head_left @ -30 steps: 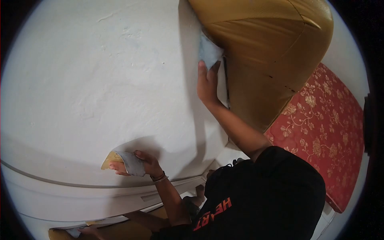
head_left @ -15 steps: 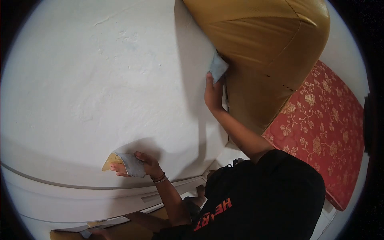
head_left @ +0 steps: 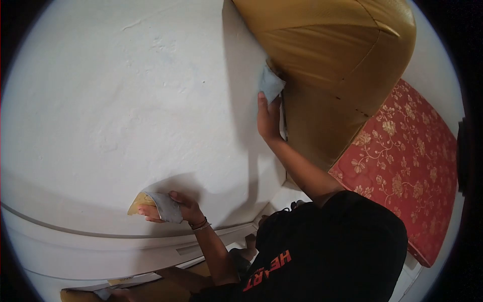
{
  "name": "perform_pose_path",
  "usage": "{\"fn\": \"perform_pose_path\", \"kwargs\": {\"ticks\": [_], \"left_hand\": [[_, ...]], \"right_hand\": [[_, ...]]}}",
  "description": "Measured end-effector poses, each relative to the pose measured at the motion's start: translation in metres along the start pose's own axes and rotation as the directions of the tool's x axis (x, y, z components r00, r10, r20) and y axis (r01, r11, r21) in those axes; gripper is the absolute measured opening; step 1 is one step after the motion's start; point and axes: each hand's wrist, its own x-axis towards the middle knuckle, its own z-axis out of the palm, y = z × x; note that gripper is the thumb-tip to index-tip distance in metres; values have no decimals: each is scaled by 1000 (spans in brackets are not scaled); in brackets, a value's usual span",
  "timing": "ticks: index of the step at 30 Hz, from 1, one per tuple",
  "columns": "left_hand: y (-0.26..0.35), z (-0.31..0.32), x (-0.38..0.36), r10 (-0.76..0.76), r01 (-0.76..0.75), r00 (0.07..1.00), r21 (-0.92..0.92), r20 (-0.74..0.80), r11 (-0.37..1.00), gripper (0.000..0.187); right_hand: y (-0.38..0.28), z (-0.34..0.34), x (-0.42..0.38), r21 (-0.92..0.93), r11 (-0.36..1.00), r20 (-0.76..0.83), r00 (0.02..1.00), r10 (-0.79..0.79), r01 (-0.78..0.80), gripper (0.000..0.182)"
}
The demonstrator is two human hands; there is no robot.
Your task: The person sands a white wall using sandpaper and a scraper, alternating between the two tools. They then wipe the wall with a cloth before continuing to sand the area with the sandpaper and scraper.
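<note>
Head cam: R hand point(head_left: 268, 121) pinches a blue-grey sheet point(head_left: 272, 85) at its lower edge, most of it sticking out past the grip, next to the gold upholstery point(head_left: 329, 95). L hand point(head_left: 189, 207) is closed on a grey/tan sheet point(head_left: 169, 208) curled abt. its fingers, in front of the white wall point(head_left: 126, 126); can't tell abt. wall contact.

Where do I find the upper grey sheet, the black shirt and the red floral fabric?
Upper grey sheet point(head_left: 272, 85): head view, middle of its visible face.
Black shirt point(head_left: 332, 246): head view, central torso part.
Red floral fabric point(head_left: 402, 166): head view, middle of its visible surface.
</note>
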Motion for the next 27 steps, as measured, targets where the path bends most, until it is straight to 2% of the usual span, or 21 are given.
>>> {"fn": "perform_pose_path", "kwargs": {"ticks": [1,2,4,5,6,8,9,12,14,15,17,22,24,25,27], "left_hand": [[0,2,0,-1,1,1000,-5,2,1000,68],[-1,3,-1,-3,2,1000,-53,-14,999,68],[0,3,-2,-3,0,1000,-96,-23,995,68],[3,2,1,-6,4,999,-41,-44,999,65],[4,2,2,-9,10,998,13,-66,1000,64],[-2,4,0,-5,5,998,5,-69,1000,64],[-3,5,-1,-3,3,997,-3,-74,1000,65],[-3,2,-2,1,-2,1000,-28,-17,1000,68],[-4,1,-4,-12,12,1000,-9,-9,1000,68],[-4,2,-4,-26,26,1000,2,3,1000,68],[-2,-1,-1,-17,17,1000,16,11,1000,68],[-3,4,-2,2,-2,1000,-20,-9,1000,69],[-6,11,-5,-58,43,991,-121,-121,992,70],[-7,11,-7,-60,45,991,-120,-120,992,70],[-7,10,-6,-46,40,994,-69,-100,997,70]], "right_hand": [[-1,-4,4,11,996,28,995,-92,92,70],[0,-5,4,7,996,27,996,-90,90,70],[2,-4,-3,13,998,73,995,-67,66,70],[0,-3,-9,13,998,74,995,-60,59,70],[-2,-3,-19,-31,999,138,990,21,-17,69],[-12,-2,-37,-93,995,214,977,-15,35,70],[-20,-5,-41,-217,956,264,955,-139,199,69],[-19,-7,-36,-205,955,252,955,-159,213,70],[-9,-5,-24,-145,967,150,971,-186,207,70],[-6,-2,-20,-143,967,150,971,-188,209,70],[0,1,-12,24,976,44,975,-216,215,71],[11,-9,-4,-9,952,49,951,-306,307,65],[9,-17,-2,-113,925,121,929,-350,364,56],[13,-17,-4,-113,925,124,928,-350,364,56],[15,-14,-8,-91,968,49,972,-231,234,49]]}}
